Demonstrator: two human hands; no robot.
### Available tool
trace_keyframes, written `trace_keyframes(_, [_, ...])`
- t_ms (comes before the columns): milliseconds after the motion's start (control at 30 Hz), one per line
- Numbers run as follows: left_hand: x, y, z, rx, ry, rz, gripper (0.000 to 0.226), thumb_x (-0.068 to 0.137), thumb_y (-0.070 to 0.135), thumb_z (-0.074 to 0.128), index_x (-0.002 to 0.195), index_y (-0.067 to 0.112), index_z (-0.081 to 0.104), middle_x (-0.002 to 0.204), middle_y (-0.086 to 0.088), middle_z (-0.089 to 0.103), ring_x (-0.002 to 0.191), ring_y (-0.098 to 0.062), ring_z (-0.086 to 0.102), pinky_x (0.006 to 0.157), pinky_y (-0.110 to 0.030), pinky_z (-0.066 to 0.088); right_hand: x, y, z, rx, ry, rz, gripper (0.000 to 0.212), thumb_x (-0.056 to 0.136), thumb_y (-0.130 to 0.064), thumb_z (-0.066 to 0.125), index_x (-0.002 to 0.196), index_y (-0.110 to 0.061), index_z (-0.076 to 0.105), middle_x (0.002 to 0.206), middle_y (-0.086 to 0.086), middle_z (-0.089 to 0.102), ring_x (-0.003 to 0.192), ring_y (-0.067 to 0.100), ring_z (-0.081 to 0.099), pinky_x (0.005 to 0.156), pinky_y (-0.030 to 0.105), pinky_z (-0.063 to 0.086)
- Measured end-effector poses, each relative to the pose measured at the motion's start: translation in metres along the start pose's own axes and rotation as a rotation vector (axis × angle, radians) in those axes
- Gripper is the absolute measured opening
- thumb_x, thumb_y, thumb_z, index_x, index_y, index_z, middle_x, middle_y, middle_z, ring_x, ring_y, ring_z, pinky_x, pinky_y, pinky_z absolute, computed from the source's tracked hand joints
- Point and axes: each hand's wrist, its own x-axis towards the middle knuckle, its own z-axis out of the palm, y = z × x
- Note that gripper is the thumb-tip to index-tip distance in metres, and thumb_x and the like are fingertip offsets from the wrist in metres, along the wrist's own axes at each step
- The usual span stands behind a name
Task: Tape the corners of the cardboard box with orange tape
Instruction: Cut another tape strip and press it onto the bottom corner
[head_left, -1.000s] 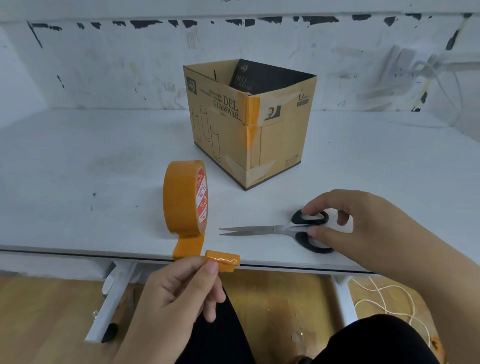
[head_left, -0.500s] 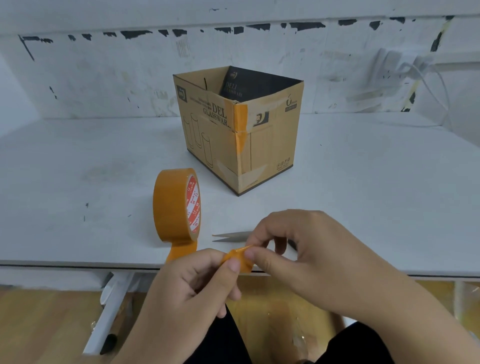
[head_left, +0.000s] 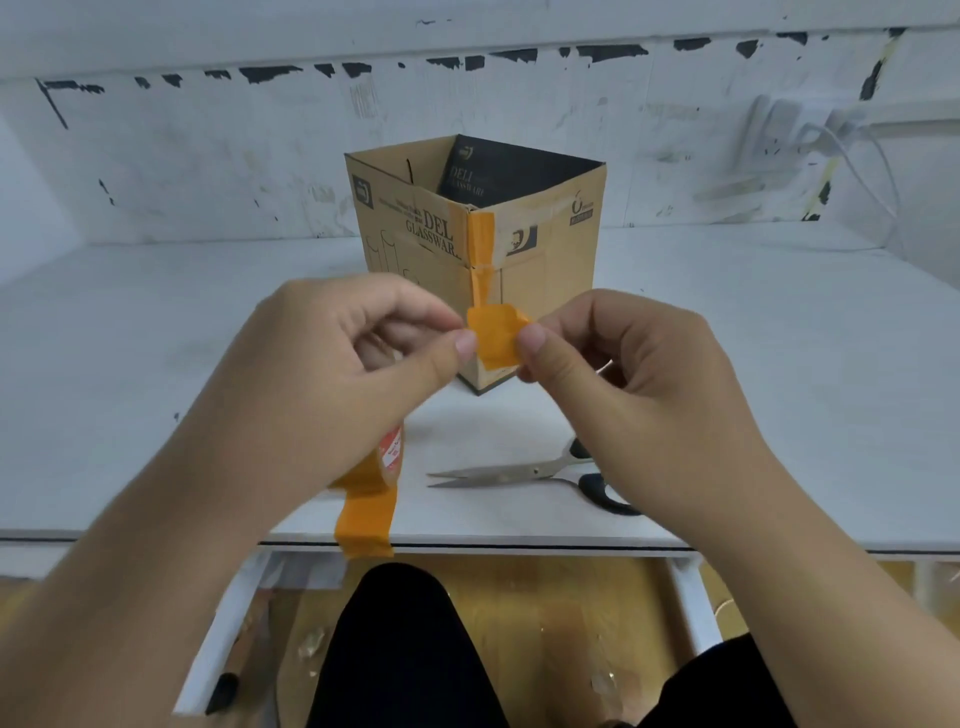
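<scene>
An open brown cardboard box (head_left: 421, 234) stands on the white table (head_left: 779, 374) with one corner toward me; orange tape (head_left: 482, 244) runs down the upper part of that corner. My left hand (head_left: 343, 374) and my right hand (head_left: 634, 374) each pinch one side of a small cut piece of orange tape (head_left: 496, 338), held in the air in front of the box's lower corner. The orange tape roll (head_left: 382, 467) stands on edge near the table's front, mostly hidden behind my left wrist, its loose end hanging over the edge.
Scissors (head_left: 524, 474) with black handles lie shut on the table near the front edge, partly under my right wrist. A white power strip and cables (head_left: 810, 140) sit at the back right wall. My dark-clothed legs (head_left: 410, 654) are below the table.
My right hand left the scissors and took the other side of the tape piece. Both hands then lifted the piece up from the table edge toward the box corner.
</scene>
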Motion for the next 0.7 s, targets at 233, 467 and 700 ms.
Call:
trace_keyframes(233, [0.023, -0.011, 0.001, 0.037, -0.172, 0.024, 0.016, 0.080, 0.038, 0.066, 0.095, 0.036, 0.070, 0.087, 0.023, 0.066, 0.082, 0.003, 0.061, 0.063, -0.003, 0.044, 0.015, 0.011, 0.005, 0.004, 0.021, 0.032, 0.018, 0.089, -0.035, 0.063, 0.073, -0.028, 0.069, 0.060, -0.018, 0.060, 0.056, 0.001, 0.048, 0.051, 0.010, 0.038])
trace_keyframes(467, [0.038, -0.013, -0.001, 0.121, -0.237, 0.121, 0.020, 0.079, 0.057, 0.064, 0.088, 0.039, 0.067, 0.081, 0.021, 0.066, 0.083, 0.008, 0.059, 0.061, 0.002, 0.037, 0.015, 0.018, 0.011, 0.053, -0.037, 0.051, 0.020, 0.089, -0.035, 0.064, 0.074, -0.024, 0.072, 0.056, -0.018, 0.059, 0.052, -0.001, 0.047, 0.046, 0.007, 0.034])
trace_keyframes(700, [0.056, -0.014, -0.005, 0.141, -0.363, 0.166, 0.009, 0.078, 0.041, 0.067, 0.087, 0.040, 0.066, 0.076, 0.020, 0.068, 0.073, 0.012, 0.060, 0.054, 0.002, 0.038, 0.018, 0.022, 0.010, -0.014, -0.052, 0.062, 0.032, 0.092, -0.036, 0.058, 0.072, -0.015, 0.071, 0.063, 0.010, 0.061, 0.049, 0.003, 0.042, 0.045, 0.014, 0.033])
